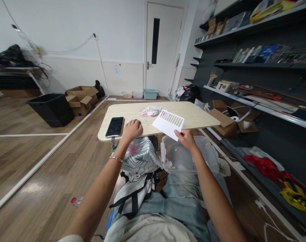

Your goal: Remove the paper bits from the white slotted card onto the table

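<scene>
My right hand (pixel 185 138) pinches a white card (pixel 165 126) by its near right corner, thumb on top. A row of several long cut-out slots runs along the card's far edge. The card is held over the near edge of a pale wooden tabletop (pixel 188 116). A heap of small white paper pieces (pixel 153 111) lies just beyond it. On the tabletop's near edge rests my left hand (pixel 133 129), its fingers curled; what is under them, if anything, is hidden. A dark-screened phone (pixel 115 127) lies left of that hand.
A clear plastic bin (pixel 185 158) with a few paper scraps stands below the table's near edge. Patterned black-and-white cloth (pixel 139 161) hangs beside it. Loaded shelves (pixel 256 65) line the right wall. A black bin (pixel 50 109) and cardboard boxes (pixel 81 97) stand left.
</scene>
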`<state>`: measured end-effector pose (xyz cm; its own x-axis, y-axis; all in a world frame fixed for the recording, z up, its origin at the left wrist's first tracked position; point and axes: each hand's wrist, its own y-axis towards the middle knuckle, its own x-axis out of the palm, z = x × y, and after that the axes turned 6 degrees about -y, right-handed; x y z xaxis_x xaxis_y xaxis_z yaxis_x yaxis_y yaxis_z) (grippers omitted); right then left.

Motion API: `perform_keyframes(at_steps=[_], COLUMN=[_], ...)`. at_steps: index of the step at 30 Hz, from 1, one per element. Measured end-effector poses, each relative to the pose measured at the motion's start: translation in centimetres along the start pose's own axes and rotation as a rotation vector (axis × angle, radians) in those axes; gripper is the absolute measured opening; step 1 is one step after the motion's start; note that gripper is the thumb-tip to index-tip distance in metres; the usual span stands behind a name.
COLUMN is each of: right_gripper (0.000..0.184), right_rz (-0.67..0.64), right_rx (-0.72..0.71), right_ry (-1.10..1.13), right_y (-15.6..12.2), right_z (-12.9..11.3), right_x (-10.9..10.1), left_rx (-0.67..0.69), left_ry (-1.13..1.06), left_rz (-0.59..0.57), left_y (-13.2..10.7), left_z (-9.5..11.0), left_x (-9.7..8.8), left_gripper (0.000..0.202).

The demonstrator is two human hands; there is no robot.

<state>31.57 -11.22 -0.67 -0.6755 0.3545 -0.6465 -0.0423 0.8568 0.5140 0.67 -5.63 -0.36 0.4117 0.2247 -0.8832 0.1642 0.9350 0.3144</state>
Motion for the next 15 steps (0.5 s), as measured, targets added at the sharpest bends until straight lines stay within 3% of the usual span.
perform_keyframes(at_steps=[15], right_gripper=[0.06], right_rz=[0.048], right_rx=[-0.043], right_ry=[-0.151], right_y=[-0.9], right_z=[-1.5], right_x=[0.2], left_rx=[0.024], left_ry=[0.028], left_rz=[0.008], left_y=[-1.2], left_z=[0.5], left_x=[-0.4], left_gripper=[0.033])
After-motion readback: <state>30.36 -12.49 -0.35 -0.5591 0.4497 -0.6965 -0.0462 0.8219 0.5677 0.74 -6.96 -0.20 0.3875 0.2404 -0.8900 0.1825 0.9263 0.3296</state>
